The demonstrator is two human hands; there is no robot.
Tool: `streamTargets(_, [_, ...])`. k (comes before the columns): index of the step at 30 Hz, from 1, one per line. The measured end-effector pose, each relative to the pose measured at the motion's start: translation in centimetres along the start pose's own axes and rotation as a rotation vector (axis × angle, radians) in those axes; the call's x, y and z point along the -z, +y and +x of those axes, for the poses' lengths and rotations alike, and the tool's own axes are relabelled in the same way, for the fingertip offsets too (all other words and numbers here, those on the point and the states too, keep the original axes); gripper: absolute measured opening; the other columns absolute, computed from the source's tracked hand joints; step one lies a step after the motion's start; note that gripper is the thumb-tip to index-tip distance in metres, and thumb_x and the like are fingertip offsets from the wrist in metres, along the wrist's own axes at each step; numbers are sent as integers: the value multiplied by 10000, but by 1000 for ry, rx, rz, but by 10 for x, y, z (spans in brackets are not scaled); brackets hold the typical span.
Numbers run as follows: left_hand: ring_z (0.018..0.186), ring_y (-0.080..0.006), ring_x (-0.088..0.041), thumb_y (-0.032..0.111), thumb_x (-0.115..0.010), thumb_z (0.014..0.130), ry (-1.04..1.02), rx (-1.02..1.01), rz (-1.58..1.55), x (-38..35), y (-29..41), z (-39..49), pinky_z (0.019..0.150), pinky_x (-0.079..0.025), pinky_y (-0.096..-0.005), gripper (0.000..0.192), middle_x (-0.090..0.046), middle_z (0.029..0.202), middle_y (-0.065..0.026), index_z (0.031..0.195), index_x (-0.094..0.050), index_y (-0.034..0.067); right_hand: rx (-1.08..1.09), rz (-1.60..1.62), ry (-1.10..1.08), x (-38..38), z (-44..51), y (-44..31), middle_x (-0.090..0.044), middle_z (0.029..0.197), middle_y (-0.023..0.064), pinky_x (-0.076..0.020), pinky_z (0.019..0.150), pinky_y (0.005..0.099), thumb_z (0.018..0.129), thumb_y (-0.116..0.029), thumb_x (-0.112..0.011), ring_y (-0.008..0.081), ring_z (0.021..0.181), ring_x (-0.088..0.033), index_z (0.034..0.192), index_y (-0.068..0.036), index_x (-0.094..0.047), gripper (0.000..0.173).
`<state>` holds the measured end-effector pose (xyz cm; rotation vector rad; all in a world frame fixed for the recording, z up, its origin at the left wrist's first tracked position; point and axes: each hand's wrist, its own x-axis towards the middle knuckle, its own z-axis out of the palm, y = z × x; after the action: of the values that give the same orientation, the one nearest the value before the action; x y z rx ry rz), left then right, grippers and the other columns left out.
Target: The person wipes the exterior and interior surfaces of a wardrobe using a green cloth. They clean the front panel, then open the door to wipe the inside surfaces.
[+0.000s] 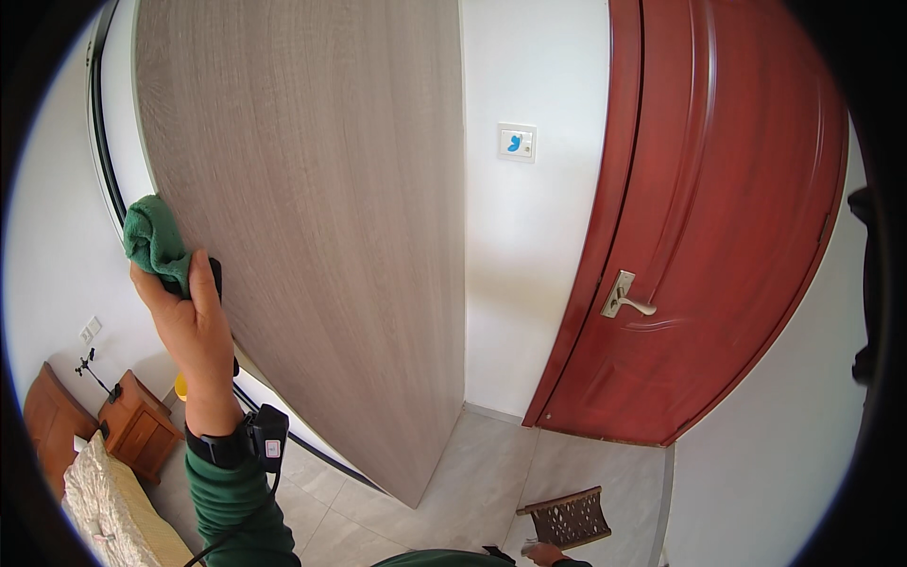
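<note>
My left hand [188,312] is raised and grips a folded green cloth [152,234]. The cloth lies against the front edge of a tall wood-grain cabinet panel [319,212]. Beside the thumb a small black object [216,280] shows partly; what it is I cannot tell. A black strap with a boxy device [271,436] sits around that wrist, and a cable runs down the green sleeve. My right hand [547,554] is low at the bottom edge, mostly cut off. Something pale shows at its fingertips, too small to make out.
A red door [716,248] with a lever handle [634,305] stands at the right. Next to it is a wall switch [517,143]. A small brown slatted stool [570,519] is on the tiled floor [439,524]. A bed [106,496] and wooden nightstand [142,425] are at lower left.
</note>
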<state>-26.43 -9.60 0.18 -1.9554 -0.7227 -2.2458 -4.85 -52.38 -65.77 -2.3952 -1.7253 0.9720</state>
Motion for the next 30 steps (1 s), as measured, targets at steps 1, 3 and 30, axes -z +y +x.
streamTargets(1, [865, -148, -417, 121, -522, 850, -2, 0, 10, 1, -1, -2, 816, -351, -256, 370, -446, 991, -69, 1172, -370, 22, 13, -35, -1, 0, 0, 0, -599, 823, 152, -437, 621, 486, 823, -303, -410, 334, 732, -565, 777, -98, -600, 283])
streamTargets(3, [866, -150, -413, 117, -522, 848, -8, 1, 30, 2, -3, -6, 816, -348, -258, 367, -440, 990, -71, 1168, -370, 22, 37, -103, -4, 2, 1, -2, -598, 819, 153, -438, 612, 485, 822, -291, -407, 331, 722, -565, 772, -94, -596, 277])
streamTargets(30, [855, -151, -447, 112, -514, 851, -116, 149, 55, 18, -20, -81, 780, -383, -276, 398, -463, 977, -88, 1195, -340, 13, -14, 5, 8, 7, -6, -5, -613, 805, 125, -442, 643, 474, 809, -341, -421, 327, 748, -569, 757, -139, -621, 289])
